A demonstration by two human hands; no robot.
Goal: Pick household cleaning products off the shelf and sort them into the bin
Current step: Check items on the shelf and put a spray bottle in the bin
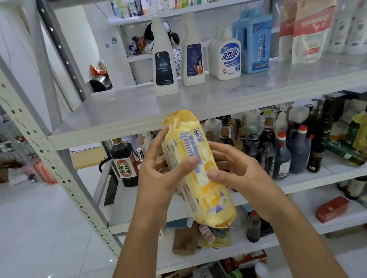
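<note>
One yellow lemon-print pack (196,168) is held upright in front of the metal shelf (126,114), level with its second tier. I see two hands on it. The left hand (159,175) grasps its left side, thumb across the front. The right hand (236,166) grips the right edge, fingers partly hidden behind. On the upper board stand two tall bottles, a left white bottle (161,56) and a right white bottle (190,49). Beside them are one hand-soap bottle (228,56), more half-hidden behind it, and one blue jug (256,42). The blurred pouches (308,27) are cut off at right.
</note>
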